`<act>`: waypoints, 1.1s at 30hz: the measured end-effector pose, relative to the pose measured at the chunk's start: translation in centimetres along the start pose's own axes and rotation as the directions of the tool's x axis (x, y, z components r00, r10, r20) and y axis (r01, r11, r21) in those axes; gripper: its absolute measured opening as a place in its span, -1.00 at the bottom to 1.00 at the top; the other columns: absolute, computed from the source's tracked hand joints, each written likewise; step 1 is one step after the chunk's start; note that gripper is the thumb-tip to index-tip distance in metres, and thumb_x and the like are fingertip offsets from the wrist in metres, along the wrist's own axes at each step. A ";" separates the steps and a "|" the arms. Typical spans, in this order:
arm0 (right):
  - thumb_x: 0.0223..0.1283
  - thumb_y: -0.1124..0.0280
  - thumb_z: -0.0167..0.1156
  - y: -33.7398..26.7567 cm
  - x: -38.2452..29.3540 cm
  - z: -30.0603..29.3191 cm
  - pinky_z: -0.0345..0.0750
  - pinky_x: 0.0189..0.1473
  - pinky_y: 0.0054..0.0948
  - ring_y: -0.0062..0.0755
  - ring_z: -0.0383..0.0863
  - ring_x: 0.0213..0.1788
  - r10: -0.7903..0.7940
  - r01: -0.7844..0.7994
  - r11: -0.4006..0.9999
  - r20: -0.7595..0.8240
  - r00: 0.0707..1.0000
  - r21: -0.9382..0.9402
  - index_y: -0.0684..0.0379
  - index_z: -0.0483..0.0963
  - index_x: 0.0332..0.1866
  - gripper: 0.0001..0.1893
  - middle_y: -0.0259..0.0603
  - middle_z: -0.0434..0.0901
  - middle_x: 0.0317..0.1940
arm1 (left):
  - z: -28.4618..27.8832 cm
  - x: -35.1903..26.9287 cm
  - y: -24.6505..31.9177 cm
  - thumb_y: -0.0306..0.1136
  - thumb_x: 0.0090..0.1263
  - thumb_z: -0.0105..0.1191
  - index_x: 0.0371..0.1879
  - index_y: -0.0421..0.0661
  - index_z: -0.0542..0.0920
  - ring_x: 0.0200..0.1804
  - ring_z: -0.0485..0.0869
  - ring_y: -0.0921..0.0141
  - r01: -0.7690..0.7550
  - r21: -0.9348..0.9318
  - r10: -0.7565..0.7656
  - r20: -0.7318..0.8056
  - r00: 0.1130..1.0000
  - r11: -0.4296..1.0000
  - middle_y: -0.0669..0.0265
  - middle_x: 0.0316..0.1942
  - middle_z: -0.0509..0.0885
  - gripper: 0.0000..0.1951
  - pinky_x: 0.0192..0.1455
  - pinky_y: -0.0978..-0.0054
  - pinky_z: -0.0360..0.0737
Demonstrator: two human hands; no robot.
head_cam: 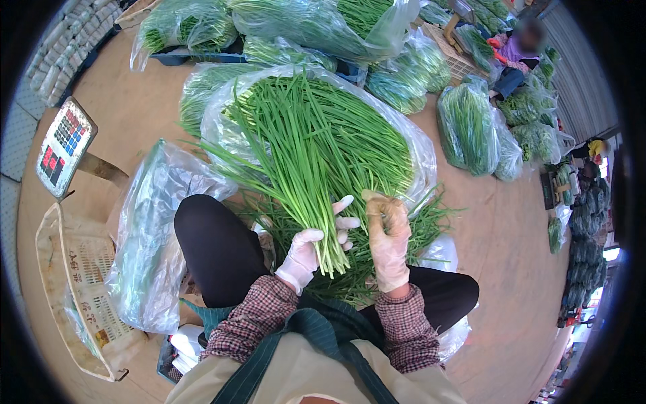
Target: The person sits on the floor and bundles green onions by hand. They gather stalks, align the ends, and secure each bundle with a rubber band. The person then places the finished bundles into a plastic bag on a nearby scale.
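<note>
My left hand (313, 247), in a whitish glove, holds a bunch of long green garlic chives (300, 171) near its pale stem ends. The leaves fan away from me over a big open plastic bag (426, 161) full of more chives (363, 126). Just right of the bunch is my right hand (388, 227), its glove stained brownish, with thumb and fingertips drawn together; whether a thin stem is pinched there I cannot tell. Loose green leaves (424, 222) lie beneath both hands, between my knees.
A long plastic bag of greens (151, 252) lies left, beside a plastic crate (96, 283) and a scale display (65, 146). Bagged greens (469, 131) stand at right; more bags (313, 25) lie ahead. Another person (520, 50) sits at the far upper right.
</note>
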State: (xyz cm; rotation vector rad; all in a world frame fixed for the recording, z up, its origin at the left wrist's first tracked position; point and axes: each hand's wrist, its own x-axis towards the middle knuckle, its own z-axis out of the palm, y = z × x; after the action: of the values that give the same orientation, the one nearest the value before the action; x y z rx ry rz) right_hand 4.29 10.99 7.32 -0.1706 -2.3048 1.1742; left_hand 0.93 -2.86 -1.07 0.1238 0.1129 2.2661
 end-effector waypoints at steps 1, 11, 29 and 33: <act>0.21 0.53 0.10 -0.3 0.2 0.6 0.43 0.05 -0.32 -0.26 0.55 -0.05 -0.045 0.044 0.995 -0.016 0.999 -0.088 0.23 0.51 -0.16 -0.87 -0.17 0.62 -0.13 | -0.2 -0.1 0.0 -0.29 0.01 0.14 0.40 -0.19 0.15 -0.30 0.54 0.41 -0.002 0.001 0.002 0.001 1.000 1.000 0.03 0.09 0.55 -0.14 -0.02 0.29 0.53; 0.16 0.07 0.19 1.7 13.2 8.9 0.46 -0.09 -0.39 -0.38 0.60 -0.27 0.516 -0.521 0.848 0.388 0.764 -0.103 0.23 0.59 -0.16 -0.61 -0.18 0.66 -0.40 | -0.5 0.0 0.3 -0.25 -0.11 0.13 0.41 -0.32 0.04 -0.37 0.49 0.43 0.053 0.065 -0.053 -0.008 0.999 0.996 0.13 -0.07 0.60 -0.01 -0.06 0.36 0.50; 0.35 0.43 0.00 1.0 4.3 -11.8 0.50 -0.35 -0.52 -0.61 0.34 -0.60 0.228 -0.051 -0.313 0.127 0.965 0.949 0.43 0.41 -0.16 -0.79 -0.36 0.37 -0.56 | -0.3 0.8 0.1 -0.20 0.22 0.16 0.40 -0.17 0.13 0.28 0.44 0.25 -0.142 -0.125 0.144 0.004 0.990 0.982 0.25 0.31 0.40 -0.22 0.30 0.12 0.41; 0.35 0.49 -0.04 3.5 -0.4 -16.0 0.24 -0.62 -0.62 -0.62 0.19 -0.71 0.472 0.031 -0.085 0.013 0.882 0.996 0.43 0.41 -0.22 -0.83 -0.42 0.27 -0.63 | -1.4 0.7 0.5 -0.34 0.25 0.15 0.33 -0.26 0.21 -0.12 0.61 0.37 -0.114 -0.291 0.133 0.044 0.990 0.950 0.39 -0.22 0.59 -0.33 0.26 0.21 0.46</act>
State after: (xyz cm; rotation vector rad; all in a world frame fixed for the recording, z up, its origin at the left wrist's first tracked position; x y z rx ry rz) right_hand 12.45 24.39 12.00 -0.1802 -0.4995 2.4782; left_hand -0.13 -2.71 -2.32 0.0486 -0.2660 2.3733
